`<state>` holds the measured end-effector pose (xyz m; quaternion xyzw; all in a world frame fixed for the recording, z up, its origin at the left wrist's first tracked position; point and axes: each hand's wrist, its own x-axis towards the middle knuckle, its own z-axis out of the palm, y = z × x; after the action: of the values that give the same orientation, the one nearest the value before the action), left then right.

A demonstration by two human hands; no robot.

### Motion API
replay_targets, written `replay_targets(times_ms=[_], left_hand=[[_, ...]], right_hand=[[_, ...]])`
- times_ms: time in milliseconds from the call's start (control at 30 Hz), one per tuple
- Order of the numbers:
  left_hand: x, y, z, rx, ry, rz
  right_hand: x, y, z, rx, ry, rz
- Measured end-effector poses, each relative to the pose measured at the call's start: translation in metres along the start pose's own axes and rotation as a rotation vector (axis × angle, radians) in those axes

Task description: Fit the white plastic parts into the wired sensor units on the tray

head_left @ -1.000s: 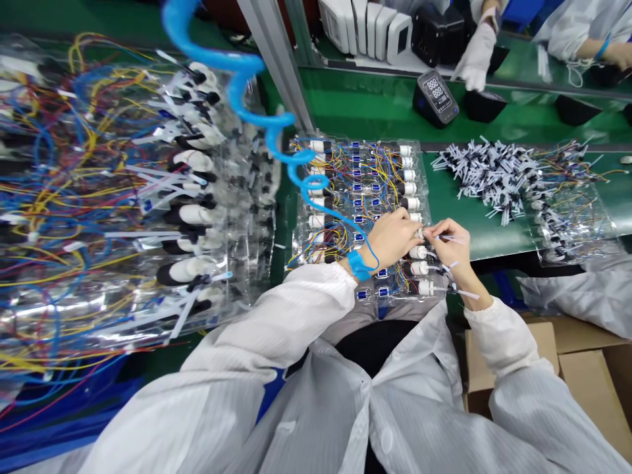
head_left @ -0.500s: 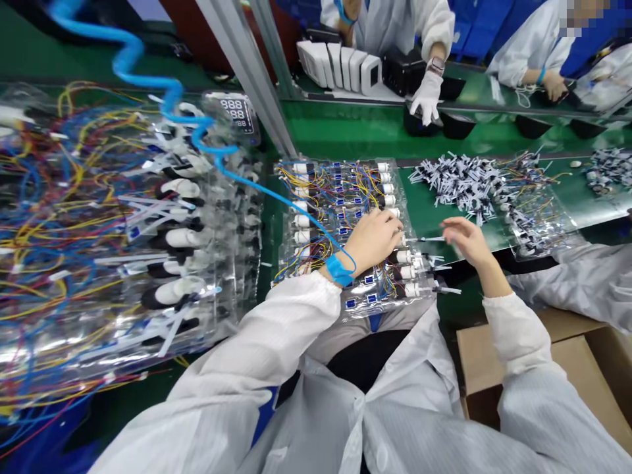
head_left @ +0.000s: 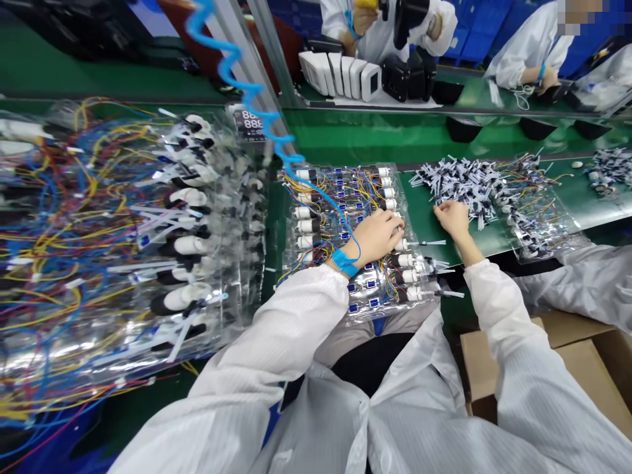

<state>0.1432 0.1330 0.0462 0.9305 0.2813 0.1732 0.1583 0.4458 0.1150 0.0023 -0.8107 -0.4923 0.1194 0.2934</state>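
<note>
My left hand (head_left: pixel 378 234) rests over the right-hand column of a clear plastic tray (head_left: pixel 363 309). Its fingers curl round a white cylindrical part (head_left: pixel 400 244), and their tips are partly hidden. Rows of white cylinders with black ends, coloured wires and small blue pieces lie in the tray. On the wrist is a blue strap (head_left: pixel 344 263) with a coiled cord. At the near-left edge of a pile of small black parts with white strips (head_left: pixel 469 181), my right hand (head_left: pixel 453 217) has its fingers pinched together; what is between them is too small to make out.
Stacked clear trays with tangled wires (head_left: pixel 187 247) fill the left side. Another wired tray (head_left: pixel 543 220) lies right of the pile. An open cardboard box (head_left: pixel 494 362) stands low at the right. Beyond the metal post (head_left: pixel 269 59), co-workers handle black housings beside white housings (head_left: pixel 340 74).
My right hand has moved up to the pile, its fingers closing from apart into a pinch. My left hand stays on the tray. Across the line, a co-worker has lifted a black housing.
</note>
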Motion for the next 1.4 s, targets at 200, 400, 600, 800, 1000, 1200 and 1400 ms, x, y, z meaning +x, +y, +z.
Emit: replay_targets(times_ms=[200, 400, 600, 800, 1000, 1200, 1400], left_hand=[[0.001, 0.001, -0.002, -0.073, 0.002, -0.045], [0.002, -0.002, -0.001, -0.104, -0.018, -0.053], [0.003, -0.007, -0.002, -0.155, -0.004, -0.037], [0.001, -0.009, -0.005, -0.162, -0.009, -0.010], [0.000, -0.002, -0.003, -0.221, 0.045, -0.126], [0.000, -0.001, -0.004, -0.235, 0.067, -0.135], [0.001, -0.001, -0.003, -0.211, 0.068, -0.147]], right_hand=[[-0.058, 0.018, -0.031, -0.042, -0.204, -0.109], [-0.066, 0.010, -0.032, -0.074, -0.226, -0.210], [-0.047, -0.036, -0.046, 0.278, -0.303, -0.210], [-0.052, -0.081, -0.028, 0.826, -0.440, -0.208], [-0.069, -0.079, 0.005, 0.677, -0.263, -0.314], [-0.085, -0.070, 0.030, 0.865, -0.160, -0.213], [-0.090, -0.066, 0.043, 0.913, -0.099, -0.174]])
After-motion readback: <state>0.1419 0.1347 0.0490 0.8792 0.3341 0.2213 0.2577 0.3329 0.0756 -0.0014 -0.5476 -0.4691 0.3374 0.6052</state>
